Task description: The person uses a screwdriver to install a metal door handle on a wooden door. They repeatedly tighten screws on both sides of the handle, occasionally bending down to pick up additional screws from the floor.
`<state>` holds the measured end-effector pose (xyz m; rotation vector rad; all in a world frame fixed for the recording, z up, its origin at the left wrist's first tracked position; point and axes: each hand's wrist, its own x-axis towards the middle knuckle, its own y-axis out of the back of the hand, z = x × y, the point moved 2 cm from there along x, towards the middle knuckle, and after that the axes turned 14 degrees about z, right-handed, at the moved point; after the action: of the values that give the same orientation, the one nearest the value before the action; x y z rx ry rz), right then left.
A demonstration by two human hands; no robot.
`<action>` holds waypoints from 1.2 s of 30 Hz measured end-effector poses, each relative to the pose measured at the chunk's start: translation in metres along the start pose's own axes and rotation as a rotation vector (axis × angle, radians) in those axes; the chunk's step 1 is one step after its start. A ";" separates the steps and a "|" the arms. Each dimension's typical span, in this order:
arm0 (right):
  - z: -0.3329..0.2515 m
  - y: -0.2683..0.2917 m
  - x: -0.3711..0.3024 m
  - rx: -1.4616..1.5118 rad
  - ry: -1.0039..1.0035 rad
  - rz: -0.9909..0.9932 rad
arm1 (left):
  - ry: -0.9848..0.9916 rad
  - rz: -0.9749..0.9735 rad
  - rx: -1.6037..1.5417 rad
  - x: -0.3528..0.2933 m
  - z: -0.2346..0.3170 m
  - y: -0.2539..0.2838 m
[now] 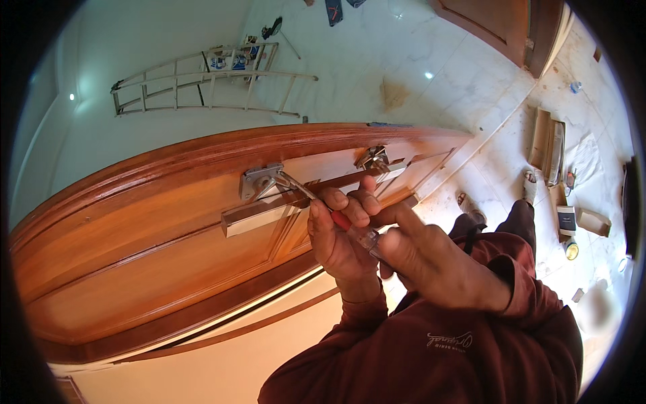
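Observation:
A screwdriver (342, 221) with a red and clear handle slants between my hands. Its thin shaft runs up to the left metal mount (252, 184) on the wooden door (155, 232), and the tip appears to meet the mount. My left hand (340, 252) is closed around the screwdriver near the front of its handle. Wrapped round the rear of that handle is my right hand (437, 262). A long, square-edged bar handle (250, 219) lies along the door beside the mounts. The second mount (372, 158) sits farther right, near the bar's other end.
Beyond the door, a ladder (195, 91) lies near boxes. An open long carton (540, 138), a dark box (566, 220) and a tape roll (571, 250) are on the tiled floor at right. Another wooden door (494, 23) stands at the top right.

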<state>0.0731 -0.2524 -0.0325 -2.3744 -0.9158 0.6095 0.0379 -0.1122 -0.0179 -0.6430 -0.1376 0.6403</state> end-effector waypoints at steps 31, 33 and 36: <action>-0.010 -0.048 -0.013 -1.341 0.793 0.515 | 0.316 -0.398 -0.351 0.025 -0.016 0.012; -0.011 -0.046 -0.014 -1.052 0.578 0.496 | 0.330 -0.474 -0.345 0.025 -0.014 0.017; -0.011 -0.044 -0.017 0.066 -0.031 0.355 | 0.393 -0.481 -0.444 0.023 -0.016 0.019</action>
<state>0.0471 -0.2396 0.0061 -2.4911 -0.4782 0.7982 0.0516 -0.0948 -0.0439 -1.1079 -0.0626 0.0052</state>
